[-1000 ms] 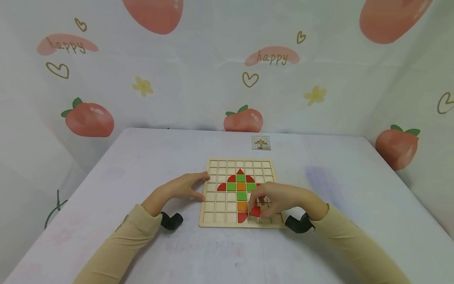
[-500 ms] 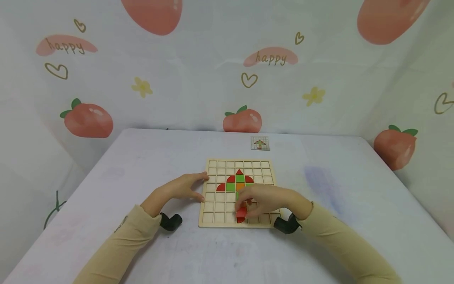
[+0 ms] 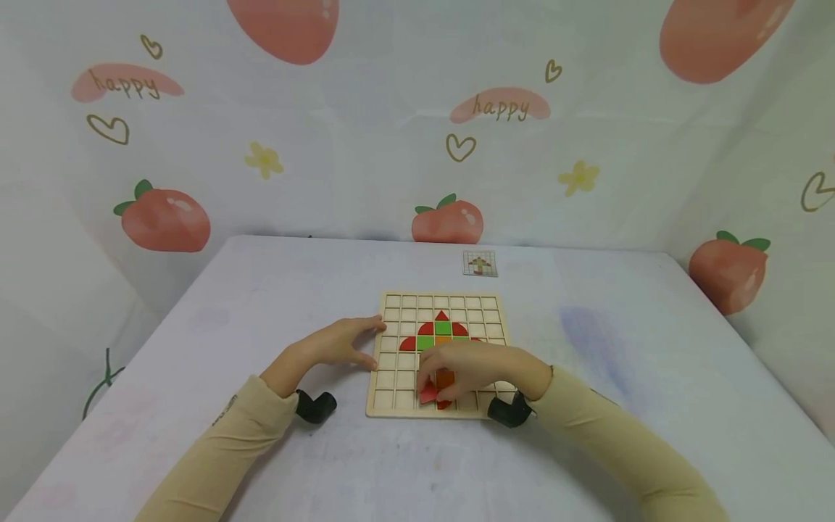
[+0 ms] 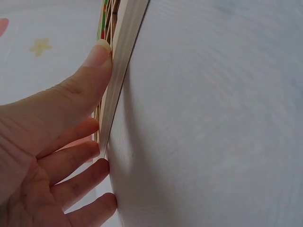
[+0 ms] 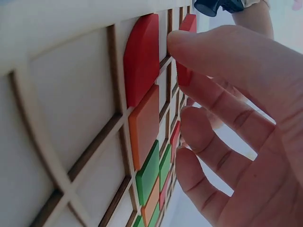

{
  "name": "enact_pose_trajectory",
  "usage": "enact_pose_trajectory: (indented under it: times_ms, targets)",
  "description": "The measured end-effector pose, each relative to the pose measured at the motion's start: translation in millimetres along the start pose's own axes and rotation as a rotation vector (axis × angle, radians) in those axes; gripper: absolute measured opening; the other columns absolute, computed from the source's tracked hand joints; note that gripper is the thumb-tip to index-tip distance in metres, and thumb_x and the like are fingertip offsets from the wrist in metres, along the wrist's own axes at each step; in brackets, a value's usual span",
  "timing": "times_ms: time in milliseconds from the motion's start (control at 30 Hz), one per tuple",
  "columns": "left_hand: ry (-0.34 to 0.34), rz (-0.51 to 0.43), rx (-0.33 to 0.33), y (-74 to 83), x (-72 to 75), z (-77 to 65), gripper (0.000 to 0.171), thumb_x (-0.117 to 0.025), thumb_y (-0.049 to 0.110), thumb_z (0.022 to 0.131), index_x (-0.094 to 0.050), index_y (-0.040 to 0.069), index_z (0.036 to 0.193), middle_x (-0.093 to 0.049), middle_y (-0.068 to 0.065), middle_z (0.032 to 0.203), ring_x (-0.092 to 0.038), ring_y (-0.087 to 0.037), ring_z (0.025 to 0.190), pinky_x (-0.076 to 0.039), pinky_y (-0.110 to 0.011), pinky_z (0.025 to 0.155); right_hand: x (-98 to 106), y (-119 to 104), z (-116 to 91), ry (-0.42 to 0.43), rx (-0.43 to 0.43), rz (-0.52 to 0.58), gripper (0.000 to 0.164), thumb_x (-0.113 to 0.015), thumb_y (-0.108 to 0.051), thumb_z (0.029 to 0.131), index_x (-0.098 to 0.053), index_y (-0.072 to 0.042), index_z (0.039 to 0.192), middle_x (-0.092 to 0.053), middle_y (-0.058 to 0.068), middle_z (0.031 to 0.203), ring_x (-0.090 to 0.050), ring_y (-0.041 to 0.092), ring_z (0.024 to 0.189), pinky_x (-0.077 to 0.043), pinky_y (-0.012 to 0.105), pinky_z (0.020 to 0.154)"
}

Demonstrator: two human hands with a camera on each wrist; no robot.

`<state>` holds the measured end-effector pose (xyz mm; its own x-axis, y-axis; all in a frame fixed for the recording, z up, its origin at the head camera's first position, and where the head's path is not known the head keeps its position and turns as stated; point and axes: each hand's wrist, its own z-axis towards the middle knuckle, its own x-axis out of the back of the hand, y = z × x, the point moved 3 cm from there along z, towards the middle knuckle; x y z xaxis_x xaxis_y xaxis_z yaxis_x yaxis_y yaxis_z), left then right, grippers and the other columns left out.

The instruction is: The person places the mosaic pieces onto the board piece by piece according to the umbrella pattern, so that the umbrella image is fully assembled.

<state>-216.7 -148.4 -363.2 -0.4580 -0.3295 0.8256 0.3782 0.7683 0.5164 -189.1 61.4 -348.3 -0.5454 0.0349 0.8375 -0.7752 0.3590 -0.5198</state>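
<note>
A wooden grid board (image 3: 403,379) lies on the table. Red, green and orange tiles form an arrow-like shape on it, with a red triangle (image 3: 441,316) at the top. My right hand (image 3: 479,365) is over the board's lower middle, pinching a red tile (image 3: 428,394) between thumb and forefinger, just left of the bottom column. In the right wrist view, a red tile with one curved side (image 5: 142,61) sits in its cell beside an orange tile (image 5: 144,127). My left hand (image 3: 335,341) rests against the board's left edge, fingers spread and thumb on the rim.
Behind the board lies a small picture card (image 3: 479,264) printed with a similar pattern on a grid. A white curtain (image 3: 365,145) with fruit prints hangs at the table's far edge. A thin green cord (image 3: 106,373) shows at the far left.
My right hand has moved left across the board with the red tile, passing over the bottom column. My left hand has stayed at the board's edge.
</note>
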Motion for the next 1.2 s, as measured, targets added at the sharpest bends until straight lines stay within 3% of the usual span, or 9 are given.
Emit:
enact_pose_trajectory:
  times_ms: [433, 1033, 1200]
  targets:
    - [-0.004, 0.001, 0.01, 0.9, 0.6, -0.7, 0.067, -0.075, 0.026, 0.078, -0.047, 0.006, 0.135, -0.034, -0.019, 0.149, -0.03, -0.036, 0.139, -0.029, -0.051, 0.113, 1.3, -3.5, 6.7, -0.045, -0.043, 0.002, 0.025, -0.067, -0.007, 0.083, -0.071, -0.019, 0.104, -0.06, -0.007, 0.092, -0.05, 0.003, 0.079, -0.042, 0.011, 0.074]
    - [0.003, 0.006, -0.001, -0.8, 0.7, 0.0, 0.067, -0.075, 0.027, 0.078, -0.047, 0.005, 0.134, -0.035, -0.02, 0.148, -0.031, -0.037, 0.138, -0.029, -0.051, 0.113, 1.4, -7.0, 8.8, -0.07, 0.001, -0.066, 0.027, -0.063, -0.003, 0.085, -0.072, -0.02, 0.105, -0.066, -0.009, 0.106, -0.054, 0.003, 0.097, -0.045, 0.014, 0.089]
    - [0.006, 0.012, -0.007, -0.5, 1.0, -0.2, 0.066, -0.075, 0.026, 0.078, -0.048, 0.004, 0.134, -0.036, -0.02, 0.148, -0.032, -0.037, 0.138, -0.03, -0.051, 0.113, 1.6, -8.1, 8.1, -0.052, 0.008, -0.073, 0.028, -0.062, -0.002, 0.085, -0.072, -0.019, 0.104, -0.067, -0.009, 0.105, -0.055, 0.002, 0.096, -0.045, 0.013, 0.086]
